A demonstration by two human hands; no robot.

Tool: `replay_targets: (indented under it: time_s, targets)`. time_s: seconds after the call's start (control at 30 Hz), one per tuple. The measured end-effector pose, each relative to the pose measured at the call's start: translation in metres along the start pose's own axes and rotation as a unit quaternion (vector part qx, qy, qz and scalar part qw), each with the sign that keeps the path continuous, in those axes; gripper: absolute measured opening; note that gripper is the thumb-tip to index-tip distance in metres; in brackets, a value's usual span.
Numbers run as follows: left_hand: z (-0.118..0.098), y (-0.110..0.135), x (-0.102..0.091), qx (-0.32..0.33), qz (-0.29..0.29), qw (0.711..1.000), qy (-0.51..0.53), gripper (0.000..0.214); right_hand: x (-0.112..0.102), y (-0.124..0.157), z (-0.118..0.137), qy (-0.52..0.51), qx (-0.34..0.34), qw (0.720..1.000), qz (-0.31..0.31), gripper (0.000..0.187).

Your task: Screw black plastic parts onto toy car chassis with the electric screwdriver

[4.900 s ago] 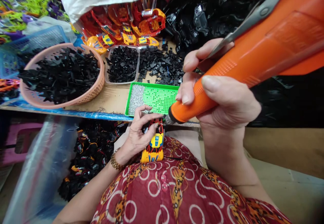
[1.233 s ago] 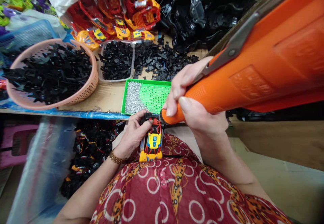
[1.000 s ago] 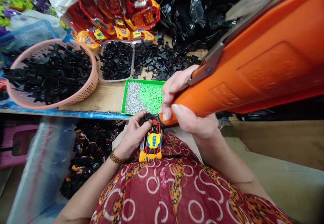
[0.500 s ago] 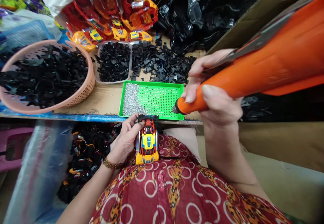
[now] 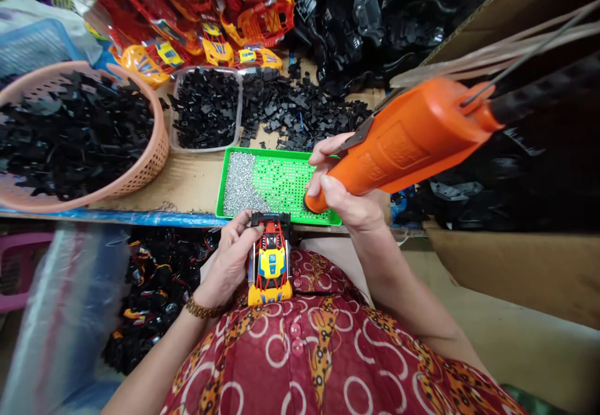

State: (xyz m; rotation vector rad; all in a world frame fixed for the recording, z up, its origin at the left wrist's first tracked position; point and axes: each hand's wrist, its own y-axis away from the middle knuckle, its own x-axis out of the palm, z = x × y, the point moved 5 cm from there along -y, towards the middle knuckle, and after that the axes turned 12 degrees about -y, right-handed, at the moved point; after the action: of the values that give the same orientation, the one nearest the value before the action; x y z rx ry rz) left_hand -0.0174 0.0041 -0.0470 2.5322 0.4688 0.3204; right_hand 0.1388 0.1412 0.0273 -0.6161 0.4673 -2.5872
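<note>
My left hand (image 5: 230,249) is closed around the left side of a toy car (image 5: 272,262), a red and yellow body with a black end part, held against my lap at the bench edge. In my right hand (image 5: 349,199) is an orange electric screwdriver (image 5: 389,140), tilted with its black nose pointing down left over the right half of the green tray (image 5: 285,151). The screwdriver's bit cannot be made out. Small silver screws (image 5: 239,184) lie heaped at the tray's left, while its perforated right part shows holes.
A pink basket (image 5: 162,134) and a clear plastic box (image 5: 241,105) hold black plastic parts, with more loose parts (image 5: 304,112) beside them. Orange car bodies (image 5: 215,46) are piled behind. A cardboard flap (image 5: 510,271) juts out at right; below left sit assembled pieces (image 5: 150,296).
My right hand has brought the screwdriver left and lower, so its nose is now over the tray's perforated part. The toy car stays in my left hand, almost unmoved.
</note>
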Motion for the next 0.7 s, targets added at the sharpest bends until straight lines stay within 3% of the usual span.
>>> replay_targets:
  time_s: [0.27, 0.47, 0.7]
  targets:
    - [-0.001, 0.0018, 0.0007, -0.003, 0.0, 1.0, -0.007, 0.032, 0.0013, -0.0009, -0.0046, 0.002, 0.042, 0.999, -0.027, 0.035]
    - [-0.0009, 0.0004, 0.0005, 0.002, 0.001, 1.0, -0.006, 0.031, -0.0009, 0.0032, -0.008, 0.004, 0.014, 1.0, -0.011, 0.032]
    - [-0.0016, 0.0016, 0.0023, -0.011, 0.002, 1.0, -0.016, 0.033, 0.0009, 0.0023, -0.0078, 0.01, 0.032, 0.999, -0.034, 0.032]
